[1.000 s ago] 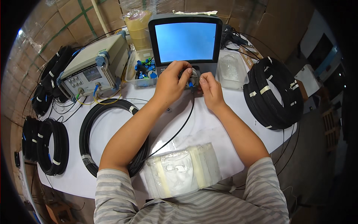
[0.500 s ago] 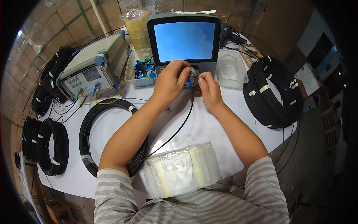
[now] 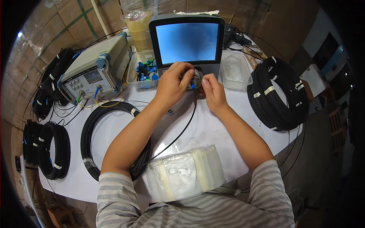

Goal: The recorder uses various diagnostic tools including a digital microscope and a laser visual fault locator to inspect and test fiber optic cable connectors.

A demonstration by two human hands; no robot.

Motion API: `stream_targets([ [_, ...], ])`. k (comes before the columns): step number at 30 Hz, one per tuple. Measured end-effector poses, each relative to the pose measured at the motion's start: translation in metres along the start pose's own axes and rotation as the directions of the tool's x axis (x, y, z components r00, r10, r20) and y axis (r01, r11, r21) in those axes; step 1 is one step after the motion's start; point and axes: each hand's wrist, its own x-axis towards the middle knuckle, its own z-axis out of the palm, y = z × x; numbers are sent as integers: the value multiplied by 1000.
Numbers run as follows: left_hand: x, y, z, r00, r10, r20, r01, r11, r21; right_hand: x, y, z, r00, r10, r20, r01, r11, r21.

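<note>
Upper centre of the frame, left hand and right hand both pinch the blue-tipped connector between them, its black cable trailing downward

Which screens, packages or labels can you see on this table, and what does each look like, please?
Monitor: back centre, grey frame, glowing blue screen.
Test instrument: back left, beige box, small grey display.
Plastic packets: near edge, clear and whitish.
Cable coil: right, black with white tape labels.

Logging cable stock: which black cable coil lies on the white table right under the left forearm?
The large single coil left of centre, flat on the table; the left forearm crosses its rim. The others sit at the table's far right and off its left edge.
</note>
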Motion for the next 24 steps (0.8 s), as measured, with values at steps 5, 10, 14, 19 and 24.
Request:
stream_targets([
  [5,0,-4,4,999,-36,-17,36,999,2,1,1,-2,999,18,45,-17,1000,-23],
  [10,1,-4,2,999,-43,2,43,998,35,1,-2,0,1000,-9,15,9,1000,-25],
  [14,-1,-2,1,1000,-4,-1,4,1000,13,1,0,0,1000,8,23,-8,1000,-5],
  [19,0,-4,4,999,-29,-23,27,998,-58,1,0,-2,999,17,44,-16,1000,-22],
  [24,0,-4,4,999,-39,-14,39,999,-8,0,-4,0,1000,9,7,-9,1000,-3],
])
